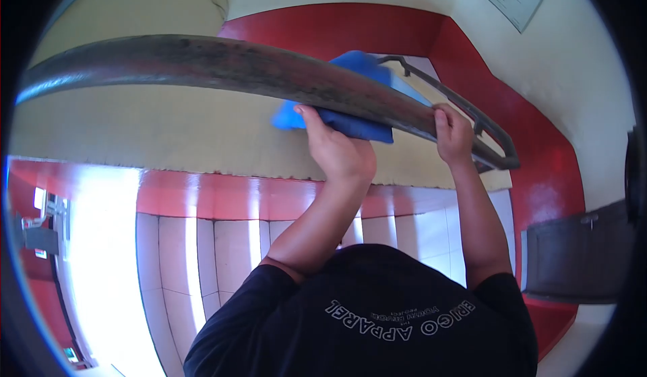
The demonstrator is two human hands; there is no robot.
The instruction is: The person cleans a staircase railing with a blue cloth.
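Observation:
A dark, worn metal handrail (222,63) curves across the upper part of the head view. My left hand (340,151) is closed on a blue cloth (357,126), pressing it to the underside of the rail. Its thumb points up; the other fingers are hidden behind the cloth. More of the cloth shows above and behind the rail, slightly blurred. Further right along the rail, my right hand (455,134) grips the handrail itself, thumb on the near side and fingers mostly out of sight.
Beneath the rail runs a cream low wall (168,124) with a red lower band. Tiled steps (236,255) lie below. A second rail section (499,137) bends at the right, near a red-and-cream wall (539,154). A dark door (576,255) stands lower right.

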